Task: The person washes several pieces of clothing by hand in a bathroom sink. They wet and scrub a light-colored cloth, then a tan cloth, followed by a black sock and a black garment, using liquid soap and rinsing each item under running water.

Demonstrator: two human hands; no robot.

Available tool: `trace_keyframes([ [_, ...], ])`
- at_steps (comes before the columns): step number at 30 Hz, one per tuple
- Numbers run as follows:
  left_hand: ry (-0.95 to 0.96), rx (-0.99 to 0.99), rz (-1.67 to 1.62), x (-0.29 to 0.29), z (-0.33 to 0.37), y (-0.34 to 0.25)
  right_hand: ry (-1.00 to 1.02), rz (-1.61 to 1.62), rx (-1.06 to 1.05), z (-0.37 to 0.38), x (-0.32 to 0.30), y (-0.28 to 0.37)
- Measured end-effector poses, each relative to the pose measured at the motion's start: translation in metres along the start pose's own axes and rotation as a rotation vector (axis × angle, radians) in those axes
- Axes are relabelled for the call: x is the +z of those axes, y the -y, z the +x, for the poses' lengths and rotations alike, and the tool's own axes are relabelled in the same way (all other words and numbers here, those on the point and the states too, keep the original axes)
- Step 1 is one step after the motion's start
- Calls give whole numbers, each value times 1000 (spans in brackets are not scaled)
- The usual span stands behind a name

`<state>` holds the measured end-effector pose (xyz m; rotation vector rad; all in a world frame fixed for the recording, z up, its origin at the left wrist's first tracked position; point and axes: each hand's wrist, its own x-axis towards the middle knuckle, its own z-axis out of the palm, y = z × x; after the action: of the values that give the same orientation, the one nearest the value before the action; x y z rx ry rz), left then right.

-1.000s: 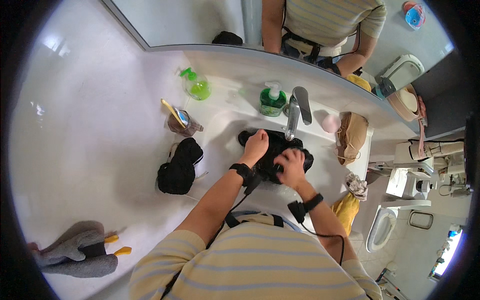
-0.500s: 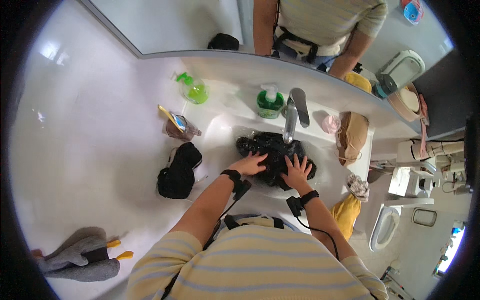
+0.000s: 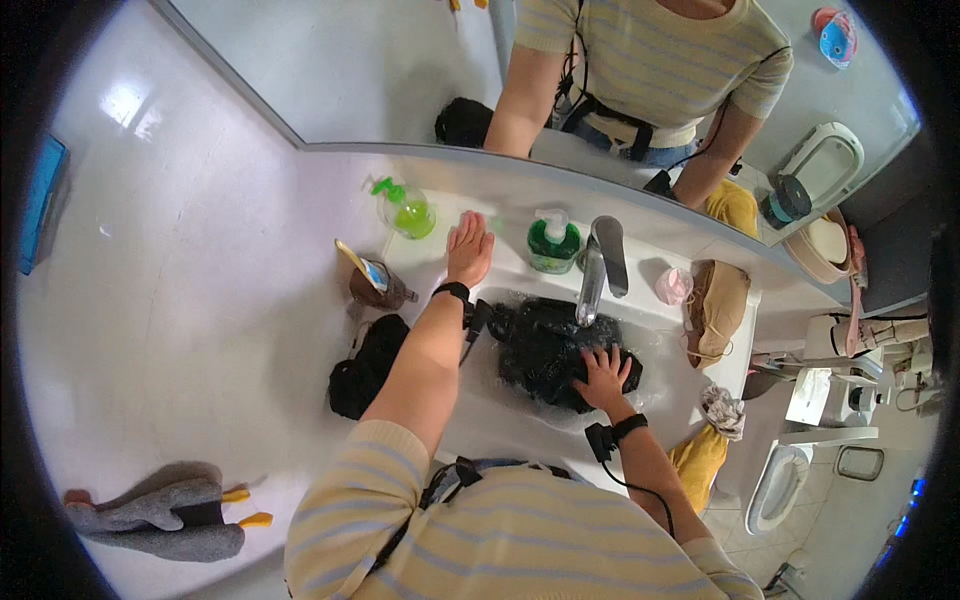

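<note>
Head | black fabric [image 3: 545,350] soaked, not lifted from white basin [image 3: 475,412] | left hand [image 3: 469,252] flat, holding nothing visible | right hand [image 3: 605,380] splayed on fabric, ungripped

left hand [image 3: 470,249]: outstretched, unclenched | right hand [image 3: 604,379]: nearer torso, splayed

The right hand [image 3: 606,378] covers part of the black cloth [image 3: 550,350] in the sink [image 3: 490,420]; its folds merge into one dark mass. The left forearm [image 3: 425,360] hides one side of a black bundle [image 3: 362,385]. Whether the left hand [image 3: 470,252] touches the ledge [image 3: 505,258] beneath it cannot be told. In the mirror [image 3: 400,80], the top edge cuts off the reflected person [image 3: 650,60] at the neck. At far left, a blue object [image 3: 42,205] fades into the dark rim.
</note>
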<state>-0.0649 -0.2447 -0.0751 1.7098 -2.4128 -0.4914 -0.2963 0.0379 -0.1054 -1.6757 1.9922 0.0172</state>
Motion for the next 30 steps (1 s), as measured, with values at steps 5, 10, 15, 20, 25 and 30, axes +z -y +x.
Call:
trace_keyframes([
  [5,36,443,86,-4,-25,-11,1,42,-10,4,-1,0],
  [10,204,639,22,-5,-59,-19,-63,43,-50,-1,2,-6],
  [15,366,650,19,33,-131,-32,-182,38,-92,-4,7,-6],
  [20,551,176,29,64,-158,-85,-337,-175,-77,-8,-9,23],
  [25,678,86,269,70,-146,-113,-107,-186,-32,16,-12,1],
  [30,791,3,349,86,-129,-115,81,-391,168,59,-10,17],
])
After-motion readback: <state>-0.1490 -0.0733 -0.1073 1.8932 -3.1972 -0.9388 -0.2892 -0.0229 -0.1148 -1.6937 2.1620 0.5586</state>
